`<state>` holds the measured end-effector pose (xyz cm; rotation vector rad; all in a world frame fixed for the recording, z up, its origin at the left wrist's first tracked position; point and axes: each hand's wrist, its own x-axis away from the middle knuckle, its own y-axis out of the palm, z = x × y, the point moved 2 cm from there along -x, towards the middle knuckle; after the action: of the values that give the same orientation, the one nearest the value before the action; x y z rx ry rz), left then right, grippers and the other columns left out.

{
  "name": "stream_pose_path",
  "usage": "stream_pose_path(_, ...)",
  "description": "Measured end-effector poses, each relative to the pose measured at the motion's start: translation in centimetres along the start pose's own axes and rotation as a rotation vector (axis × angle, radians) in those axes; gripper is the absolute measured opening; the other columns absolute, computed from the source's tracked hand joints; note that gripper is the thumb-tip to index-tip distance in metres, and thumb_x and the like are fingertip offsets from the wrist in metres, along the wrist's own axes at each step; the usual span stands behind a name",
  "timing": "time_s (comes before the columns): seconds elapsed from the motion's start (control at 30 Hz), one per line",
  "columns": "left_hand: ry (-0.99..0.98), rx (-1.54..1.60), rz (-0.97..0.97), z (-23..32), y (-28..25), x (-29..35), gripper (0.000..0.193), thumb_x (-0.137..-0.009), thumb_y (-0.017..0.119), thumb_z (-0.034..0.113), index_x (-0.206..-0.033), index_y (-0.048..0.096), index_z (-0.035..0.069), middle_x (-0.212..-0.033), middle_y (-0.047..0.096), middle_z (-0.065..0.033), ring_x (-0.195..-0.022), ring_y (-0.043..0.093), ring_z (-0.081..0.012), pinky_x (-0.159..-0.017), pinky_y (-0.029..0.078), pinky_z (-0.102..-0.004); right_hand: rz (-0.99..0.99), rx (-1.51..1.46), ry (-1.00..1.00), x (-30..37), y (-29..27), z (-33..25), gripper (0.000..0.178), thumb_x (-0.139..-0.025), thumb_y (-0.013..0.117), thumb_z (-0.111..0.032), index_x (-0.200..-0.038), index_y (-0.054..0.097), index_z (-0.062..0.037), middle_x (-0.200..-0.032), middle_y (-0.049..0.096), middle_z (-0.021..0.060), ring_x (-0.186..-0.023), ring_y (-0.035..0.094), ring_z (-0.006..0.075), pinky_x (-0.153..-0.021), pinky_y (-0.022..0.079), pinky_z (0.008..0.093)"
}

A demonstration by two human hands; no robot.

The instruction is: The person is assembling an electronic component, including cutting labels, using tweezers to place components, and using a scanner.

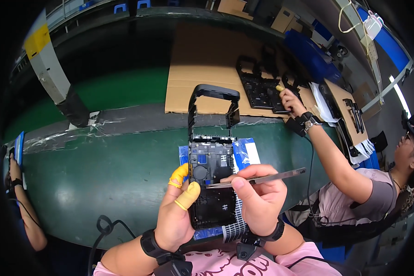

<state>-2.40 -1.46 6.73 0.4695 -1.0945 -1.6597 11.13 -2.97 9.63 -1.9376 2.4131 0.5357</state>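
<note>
- Nearest me are my pink shirt (pixel 211 263) and the black wristbands (pixel 152 244).
- My left hand (pixel 175 209) is closed on the left edge of the black housing (pixel 212 162): thumb across its front, forefinger bent along its side, both in yellow finger cots (pixel 188 196).
- My right hand (pixel 263 202) pinches the metal tweezers (pixel 278 175) between thumb and fingers, the other fingers curled.
- The tweezers' tips point left over the middle of the housing, near my left thumb; whether they touch it or nip anything small, I cannot tell.
- The housing is between my hands, over the bench, its inner face toward me and its handle (pixel 215 90) pointing away.
- What looks done: handle and body are joined, and the upper part bears a round disc (pixel 200 172), a blue square (pixel 202 159) and a white mark.
- What looks left: the lower part shows mostly plain black plastic, so I judge this one partway along; I cannot tell fitted pieces from moulded ones.
- Beneath it lie a blue sheet (pixel 246 152) and a white slotted strip (pixel 238 226), on the green bench (pixel 101 184).
- To my left, a co-worker's arm (pixel 27 214) shows past the bench edge.
- Farther off, right, another co-worker's hand (pixel 291 102) is at more black housings (pixel 258 92) on cardboard (pixel 195 64).
</note>
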Motion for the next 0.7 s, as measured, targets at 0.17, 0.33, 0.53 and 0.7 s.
stream_pose_path(0.17, 0.082, -0.053, -0.017, 0.32, 0.12, 0.17, 0.042, -0.085, 0.051, 0.014, -0.124, 0.036, 0.006, -0.116, 0.05, -0.0101, -0.106, 0.049, -0.0213, -0.092, 0.039, -0.036, 0.009, -0.056, 0.005, -0.12, -0.16, 0.86, 0.016, -0.078, 0.06, 0.005, -0.093, 0.053, 0.0044, -0.084, 0.058, 0.0082, -0.076, 0.059, 0.0123, -0.067, 0.048, 0.0218)
stream_pose_path(0.33, 0.079, -0.03, -0.028, 0.41, -0.05, 0.22, 0.043, -0.085, 0.051, 0.014, -0.124, 0.036, 0.006, -0.116, 0.05, -0.0104, -0.107, 0.049, -0.0216, -0.093, 0.038, -0.0363, 0.0, -0.088, 0.042, -0.24, 0.02, 1.26, 0.016, -0.078, 0.059, 0.006, -0.093, 0.052, 0.0045, -0.084, 0.058, 0.0092, -0.076, 0.061, 0.0147, -0.069, 0.05, 0.0239)
stream_pose_path(0.53, 0.077, -0.007, -0.025, 0.18, -0.28, 0.13, 0.04, -0.086, 0.046, 0.007, -0.124, 0.035, 0.004, -0.118, 0.047, -0.0105, -0.107, 0.048, -0.0194, -0.093, 0.037, -0.0342, -0.006, -0.085, 0.053, -0.39, 0.07, 1.4, 0.017, -0.078, 0.059, 0.006, -0.093, 0.052, 0.0041, -0.084, 0.058, 0.0089, -0.075, 0.061, 0.0139, -0.068, 0.05, 0.0226)
stream_pose_path(0.7, 0.09, -0.035, -0.014, 0.15, -0.27, 0.13, 0.041, -0.085, 0.052, 0.016, -0.122, 0.04, 0.004, -0.115, 0.05, -0.0085, -0.106, 0.049, -0.02, -0.092, 0.038, -0.0348, -0.028, -0.057, 0.059, -0.57, 0.11, 1.44, 0.017, -0.078, 0.059, 0.005, -0.094, 0.053, 0.0038, -0.083, 0.059, 0.0081, -0.075, 0.06, 0.013, -0.067, 0.05, 0.0218)
